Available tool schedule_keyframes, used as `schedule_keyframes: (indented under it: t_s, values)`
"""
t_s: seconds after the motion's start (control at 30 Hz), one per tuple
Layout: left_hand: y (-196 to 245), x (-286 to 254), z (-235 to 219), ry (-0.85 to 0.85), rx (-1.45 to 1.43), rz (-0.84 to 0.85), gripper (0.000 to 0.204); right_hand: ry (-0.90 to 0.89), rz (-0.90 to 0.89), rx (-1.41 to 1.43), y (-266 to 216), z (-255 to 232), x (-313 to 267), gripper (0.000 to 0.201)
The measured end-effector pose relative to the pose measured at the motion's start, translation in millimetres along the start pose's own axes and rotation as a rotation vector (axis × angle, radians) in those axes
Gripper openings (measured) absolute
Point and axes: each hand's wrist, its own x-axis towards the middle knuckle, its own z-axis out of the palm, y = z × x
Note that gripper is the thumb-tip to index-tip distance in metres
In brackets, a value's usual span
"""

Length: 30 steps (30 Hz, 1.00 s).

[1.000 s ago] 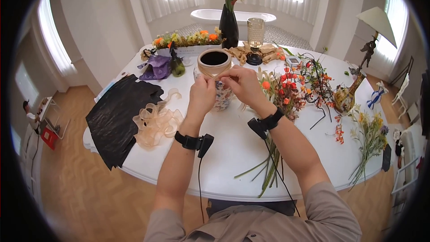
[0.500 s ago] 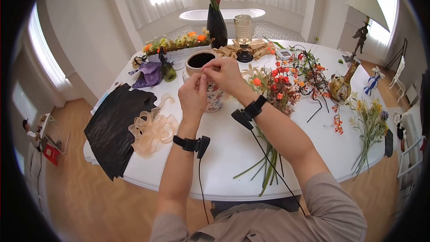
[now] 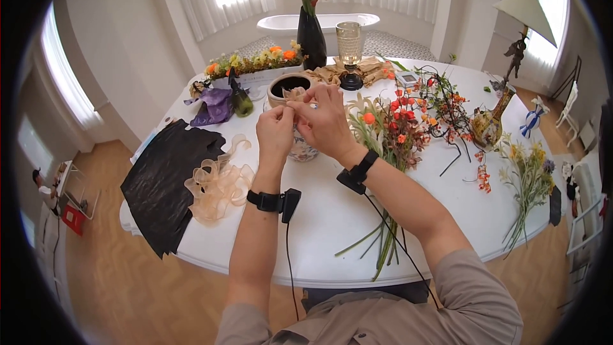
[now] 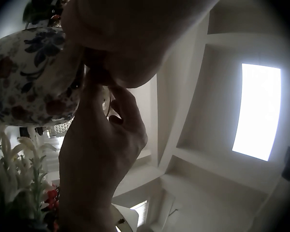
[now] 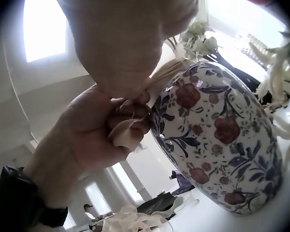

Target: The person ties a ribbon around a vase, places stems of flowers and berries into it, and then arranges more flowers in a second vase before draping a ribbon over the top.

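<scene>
A white vase with a blue and red floral pattern (image 3: 303,149) stands upright on the table. Peach ribbon (image 5: 166,72) runs round its neck, and a gathered piece (image 3: 295,94) shows at the rim above the fingers. My left hand (image 3: 274,135) pinches the ribbon at the near side of the neck; a loose end (image 5: 128,134) pokes out between its curled fingers. Touching it from the right, my right hand (image 3: 328,121) has its fingers bent round the ribbon. Fingertips partly hide each other, also in the left wrist view, beside the vase (image 4: 29,77).
Left on the white table (image 3: 332,236) lie black sheet material (image 3: 169,182) and loose peach ribbon (image 3: 220,185). Flower stems (image 3: 389,134) lie close by on the right. A green bottle (image 3: 241,102), dark vase (image 3: 311,38) and glass goblet (image 3: 349,45) stand behind.
Ribbon now shows above the fingers at the vase rim. My right hand has turned and its fingers are raised more over the left hand. The head view has shifted since the oldest frame.
</scene>
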Motion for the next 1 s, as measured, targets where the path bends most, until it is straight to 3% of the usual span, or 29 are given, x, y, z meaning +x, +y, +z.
schedule_keyframes:
  t_s: [0.27,0.33,0.37,0.43,0.53,0.67,0.8,0.87,1.0]
  values:
    - [3.5,-0.9,-5.6,-0.064,0.105,-0.033,0.028,-0.081,0.141,0.174,16.1,11.7,-5.8,0.019]
    - [13.0,-8.2,-5.4,0.063,0.335,0.074,0.024,-0.081,0.136,0.19,19.6,14.3,-4.6,0.015]
    - [19.8,-13.0,-3.4,0.059,0.335,0.072,0.024,-0.083,0.13,0.21,19.7,15.1,-4.5,0.011]
    - [29.2,-21.7,0.9,0.181,0.251,0.271,0.02,-0.127,0.166,0.192,17.6,15.1,-5.9,0.01]
    - [9.8,-18.3,0.1,0.073,0.159,0.281,0.018,-0.16,0.17,0.163,13.6,11.4,-6.3,0.011]
    - [-1.8,-18.1,-6.4,0.024,0.289,0.244,0.018,-0.157,0.163,0.11,5.6,3.4,-10.0,0.018]
    - [-7.3,-7.8,-7.8,-0.082,0.044,0.136,0.018,-0.084,0.178,0.154,3.2,8.4,-16.4,0.029]
    - [-4.5,-6.5,-9.7,-0.116,-0.063,0.069,0.018,0.102,0.307,0.252,-3.4,8.2,-17.5,0.036]
    - [1.9,-7.4,-11.8,-0.141,-0.126,-0.041,0.02,0.067,0.234,0.105,-0.1,7.6,-22.2,0.036]
